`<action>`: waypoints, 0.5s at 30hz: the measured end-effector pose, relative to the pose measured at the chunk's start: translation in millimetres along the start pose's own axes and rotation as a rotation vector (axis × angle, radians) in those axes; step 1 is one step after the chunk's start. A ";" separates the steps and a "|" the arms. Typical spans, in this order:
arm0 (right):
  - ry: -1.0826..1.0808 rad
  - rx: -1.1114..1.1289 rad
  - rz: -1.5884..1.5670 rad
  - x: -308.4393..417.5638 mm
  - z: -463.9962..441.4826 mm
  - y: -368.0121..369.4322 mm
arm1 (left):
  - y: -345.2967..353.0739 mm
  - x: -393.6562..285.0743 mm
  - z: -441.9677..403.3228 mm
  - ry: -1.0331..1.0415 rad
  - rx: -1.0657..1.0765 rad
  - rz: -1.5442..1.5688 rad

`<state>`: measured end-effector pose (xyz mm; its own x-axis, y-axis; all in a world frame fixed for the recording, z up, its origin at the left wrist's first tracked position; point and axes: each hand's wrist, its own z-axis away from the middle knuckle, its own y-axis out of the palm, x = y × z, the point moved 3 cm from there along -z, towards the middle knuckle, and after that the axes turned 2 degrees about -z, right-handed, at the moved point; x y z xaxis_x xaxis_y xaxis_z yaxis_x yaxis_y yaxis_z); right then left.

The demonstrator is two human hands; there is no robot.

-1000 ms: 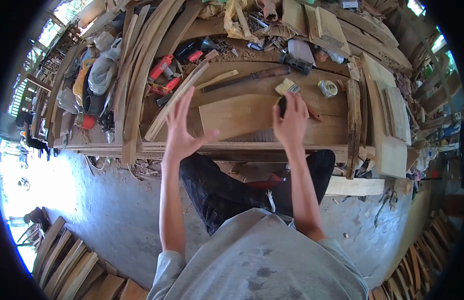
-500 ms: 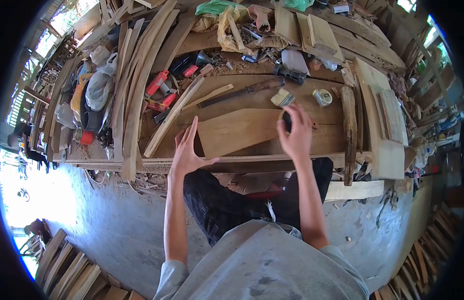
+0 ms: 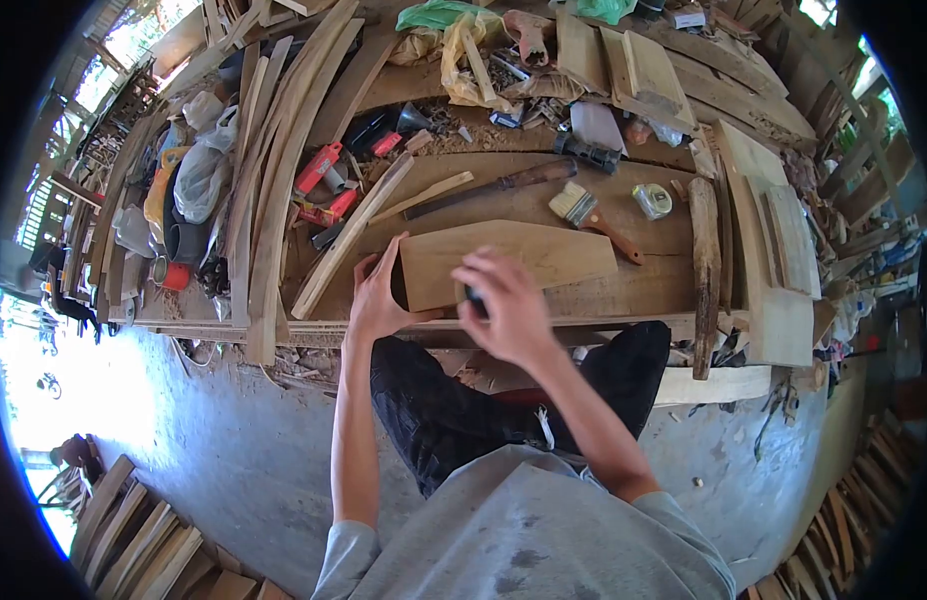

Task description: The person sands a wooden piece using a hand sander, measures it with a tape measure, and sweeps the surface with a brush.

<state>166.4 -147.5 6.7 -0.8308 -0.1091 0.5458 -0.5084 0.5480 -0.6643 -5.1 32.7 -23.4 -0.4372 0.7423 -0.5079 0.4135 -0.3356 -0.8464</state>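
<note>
A flat, tapered wooden board [image 3: 544, 255] lies on the workbench in front of me. My left hand [image 3: 379, 295] spans the board's left end, with the fingers at its far corner and the thumb along its near corner. Over the near left part of the board is my right hand [image 3: 509, 308], its fingers curled around a small dark curved piece with a tan edge [image 3: 474, 297]. Most of that piece is hidden by the hand, so I cannot tell its kind. Beyond the board's right end rests a paintbrush [image 3: 594, 219] with a wooden handle.
A long file-like tool with a wooden handle [image 3: 492, 188] lies behind the board. A tape measure [image 3: 652, 201] sits to the right, near a rough wooden stick [image 3: 703, 275]. Wood strips [image 3: 352, 235] and red tools [image 3: 319, 168] lie to the left.
My right hand has swept left and toward me across the board with the dark piece, uncovering the paintbrush and the board's right end. My left hand stays at the left end.
</note>
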 end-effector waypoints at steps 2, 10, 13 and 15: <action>0.167 -0.077 0.084 -39.1 9.9 -38.2 | -0.2 -1.2 0.3 -0.005 -0.008 -0.002; 0.149 -0.115 0.167 -53.3 1.5 -39.5 | 3.5 4.3 0.1 -0.027 0.008 -0.008; -0.125 0.107 -0.068 8.3 -11.4 13.3 | 7.0 13.4 -2.4 -0.040 0.034 -0.001; -0.230 0.170 -0.169 17.3 -13.8 30.9 | 11.7 18.9 -2.8 -0.060 0.066 0.015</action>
<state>139.5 -121.0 2.6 -0.7509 -0.3814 0.5392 -0.6580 0.3622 -0.6601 -6.3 44.5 -42.4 -0.4791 0.7018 -0.5272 0.3678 -0.3849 -0.8465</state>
